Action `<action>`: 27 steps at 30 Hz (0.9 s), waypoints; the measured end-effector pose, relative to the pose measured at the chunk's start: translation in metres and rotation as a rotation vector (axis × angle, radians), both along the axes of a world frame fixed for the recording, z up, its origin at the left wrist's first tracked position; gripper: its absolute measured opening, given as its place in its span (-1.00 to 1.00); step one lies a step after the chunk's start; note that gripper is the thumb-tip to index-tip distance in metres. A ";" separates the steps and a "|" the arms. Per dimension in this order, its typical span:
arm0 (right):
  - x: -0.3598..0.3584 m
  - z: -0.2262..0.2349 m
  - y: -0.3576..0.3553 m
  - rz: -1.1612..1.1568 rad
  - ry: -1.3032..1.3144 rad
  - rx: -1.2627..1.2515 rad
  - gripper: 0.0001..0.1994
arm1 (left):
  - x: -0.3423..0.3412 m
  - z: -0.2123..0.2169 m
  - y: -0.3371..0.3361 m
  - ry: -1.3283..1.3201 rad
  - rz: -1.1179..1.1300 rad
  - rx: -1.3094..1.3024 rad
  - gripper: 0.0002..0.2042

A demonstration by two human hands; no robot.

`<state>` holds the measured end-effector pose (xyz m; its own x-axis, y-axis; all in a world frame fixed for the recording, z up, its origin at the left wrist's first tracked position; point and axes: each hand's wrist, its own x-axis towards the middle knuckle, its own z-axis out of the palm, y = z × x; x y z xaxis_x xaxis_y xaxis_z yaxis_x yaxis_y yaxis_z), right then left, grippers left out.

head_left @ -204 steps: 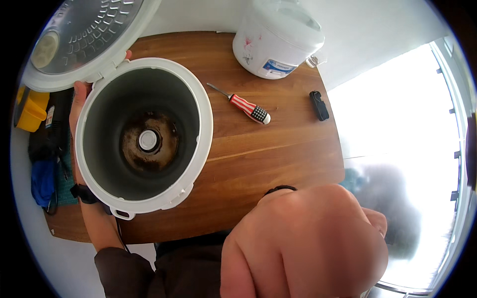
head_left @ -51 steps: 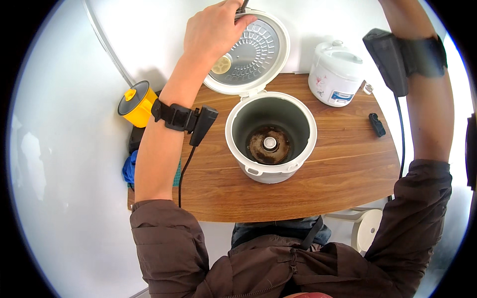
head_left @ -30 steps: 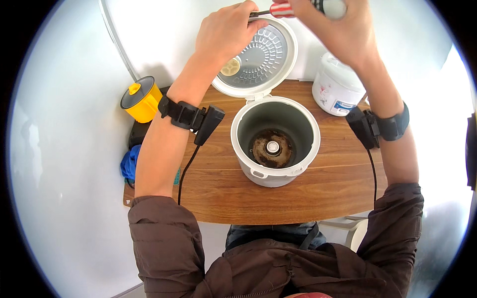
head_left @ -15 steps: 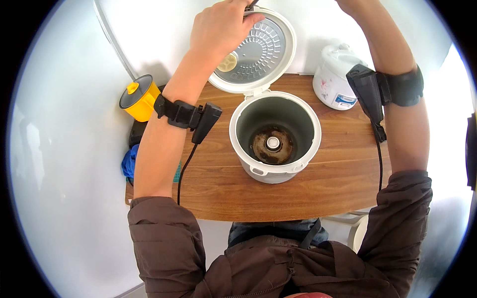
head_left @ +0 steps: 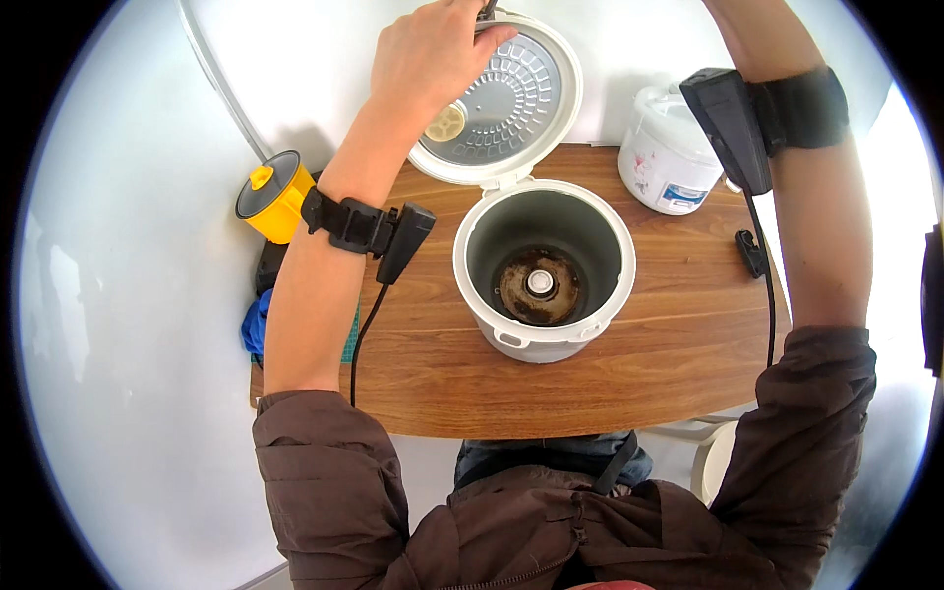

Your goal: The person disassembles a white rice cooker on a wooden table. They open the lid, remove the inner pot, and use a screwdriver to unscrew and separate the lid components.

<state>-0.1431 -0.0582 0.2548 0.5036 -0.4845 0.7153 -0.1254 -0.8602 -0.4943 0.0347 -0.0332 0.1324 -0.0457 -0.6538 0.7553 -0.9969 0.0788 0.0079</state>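
Observation:
A white rice cooker (head_left: 547, 348) stands on the wooden table, its hinged lid (head_left: 564, 93) tipped back. No inner pot sits in it, so the brown-stained heating plate (head_left: 513, 285) shows, with a pale round button (head_left: 540, 282) at its centre. My left hand (head_left: 429, 57) is at the lid's far left edge, fingers closed around a dark thing (head_left: 489, 9) mostly cut off by the top of the picture. My right forearm (head_left: 822, 231) reaches up past the table's right side; the right hand is beyond the top edge.
A second white rice cooker (head_left: 657, 175) with its lid down stands at the back right. A small black piece (head_left: 751, 255) lies near the right edge. To the left are a yellow container with a grey lid (head_left: 279, 208) and a blue cloth (head_left: 254, 323).
My right arm has moved farther up and to the right, taking its hand out of the picture. The left hand has shifted very slightly left, still by the lid.

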 end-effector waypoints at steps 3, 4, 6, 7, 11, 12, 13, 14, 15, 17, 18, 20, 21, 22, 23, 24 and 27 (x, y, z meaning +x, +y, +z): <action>-0.003 0.000 -0.002 0.039 0.003 -0.017 -0.76 | -0.001 0.001 0.000 0.012 0.002 -0.017 -0.69; -0.006 0.002 -0.002 0.022 0.010 -0.028 -0.75 | -0.006 0.003 -0.002 0.019 -0.006 -0.013 -0.69; -0.008 0.005 -0.004 0.000 0.022 -0.048 -0.75 | -0.010 0.005 -0.004 0.031 -0.010 -0.001 -0.69; -0.010 0.006 -0.008 0.042 0.023 -0.068 -0.75 | -0.011 0.006 -0.005 0.030 -0.009 -0.003 -0.68; -0.007 0.002 -0.020 0.140 0.023 -0.120 -0.76 | -0.006 0.003 -0.002 0.016 0.027 -0.002 -0.67; -0.004 0.002 -0.020 0.122 0.028 -0.116 -0.76 | -0.004 0.002 -0.001 0.010 0.039 -0.001 -0.67; -0.002 0.002 -0.019 0.100 0.036 -0.112 -0.76 | -0.003 0.002 0.000 0.012 0.039 0.003 -0.67; 0.003 0.003 -0.015 0.060 0.049 -0.097 -0.76 | -0.002 0.001 0.002 0.013 0.042 0.007 -0.67; 0.003 0.007 -0.013 0.002 0.068 -0.087 -0.77 | -0.004 0.003 -0.001 0.020 0.027 0.005 -0.67; 0.004 0.013 -0.013 -0.008 0.067 -0.053 -0.77 | -0.006 0.005 -0.007 0.013 0.016 -0.011 -0.67; 0.007 0.014 -0.016 0.000 0.062 -0.031 -0.77 | -0.004 0.004 -0.009 0.006 0.024 -0.014 -0.67; 0.007 0.011 -0.027 0.090 0.067 -0.065 -0.77 | -0.001 0.004 -0.011 0.002 0.051 -0.003 -0.67; 0.006 0.011 -0.029 0.108 0.069 -0.065 -0.77 | -0.002 0.003 -0.011 -0.001 0.062 0.002 -0.67; 0.006 0.011 -0.033 0.126 0.071 -0.066 -0.77 | -0.002 0.002 -0.011 -0.002 0.055 -0.003 -0.67; 0.006 0.012 -0.034 0.117 0.073 -0.048 -0.77 | -0.003 0.001 -0.011 -0.002 0.047 -0.008 -0.67; 0.008 0.014 -0.035 0.112 0.074 -0.032 -0.77 | -0.002 0.001 -0.010 -0.003 0.042 -0.013 -0.67; 0.003 0.017 -0.037 0.211 0.089 -0.013 -0.77 | -0.003 0.004 -0.011 -0.027 0.068 -0.009 -0.66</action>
